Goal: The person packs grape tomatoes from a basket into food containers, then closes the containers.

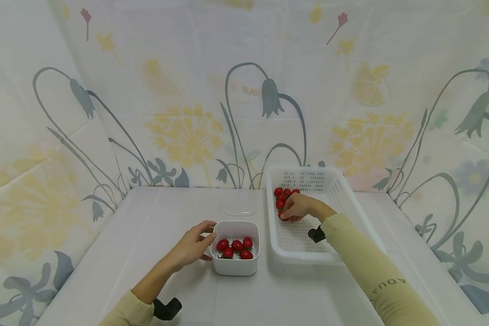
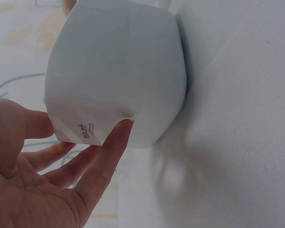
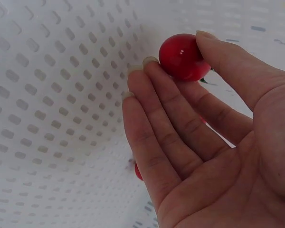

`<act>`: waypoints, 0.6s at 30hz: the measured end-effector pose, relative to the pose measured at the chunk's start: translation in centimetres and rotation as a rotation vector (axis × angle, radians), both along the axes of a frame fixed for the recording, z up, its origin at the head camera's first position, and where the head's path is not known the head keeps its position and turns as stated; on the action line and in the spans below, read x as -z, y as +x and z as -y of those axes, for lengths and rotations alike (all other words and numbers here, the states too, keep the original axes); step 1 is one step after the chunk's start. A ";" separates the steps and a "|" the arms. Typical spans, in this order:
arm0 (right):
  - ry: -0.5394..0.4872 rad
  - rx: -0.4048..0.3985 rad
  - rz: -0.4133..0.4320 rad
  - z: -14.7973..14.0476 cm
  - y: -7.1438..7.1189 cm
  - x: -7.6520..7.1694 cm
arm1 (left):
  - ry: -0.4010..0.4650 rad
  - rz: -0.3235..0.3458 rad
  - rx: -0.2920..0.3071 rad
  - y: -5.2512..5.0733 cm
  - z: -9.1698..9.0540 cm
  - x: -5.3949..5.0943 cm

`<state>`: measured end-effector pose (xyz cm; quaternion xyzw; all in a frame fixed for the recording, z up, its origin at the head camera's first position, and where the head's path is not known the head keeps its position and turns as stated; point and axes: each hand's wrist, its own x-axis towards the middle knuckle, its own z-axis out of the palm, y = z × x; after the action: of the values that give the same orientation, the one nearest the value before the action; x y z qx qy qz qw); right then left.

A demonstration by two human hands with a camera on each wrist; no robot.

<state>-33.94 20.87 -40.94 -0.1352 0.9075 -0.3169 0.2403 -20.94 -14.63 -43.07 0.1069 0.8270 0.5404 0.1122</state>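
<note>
Along the L edge of the white basket, toward its far L corner, several toms lie; R hand pinches one tom btwn thumb & fingers there. L of basket on the bench, white box holds more toms, w/ L hand loosely spread, fingertips touching box's L side.

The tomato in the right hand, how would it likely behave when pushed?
The tomato would probably roll, since its body is rounded. Its glossy skin looks smooth, so it might slip from the right hand.
</note>
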 end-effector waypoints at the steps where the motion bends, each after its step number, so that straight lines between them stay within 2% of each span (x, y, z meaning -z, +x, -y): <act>1: -0.004 -0.002 0.001 0.0 0.0 0.0 | -0.001 -0.001 0.000 0.0 0.0 0.0; 18: -0.064 -0.036 0.004 -0.2 0.7 -1.1 | 0.004 -0.001 0.014 0.0 0.0 0.0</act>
<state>-33.27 21.11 -39.80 -0.1586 0.8939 -0.3415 0.2432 -20.98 -14.66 -43.10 0.1131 0.8253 0.5411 0.1153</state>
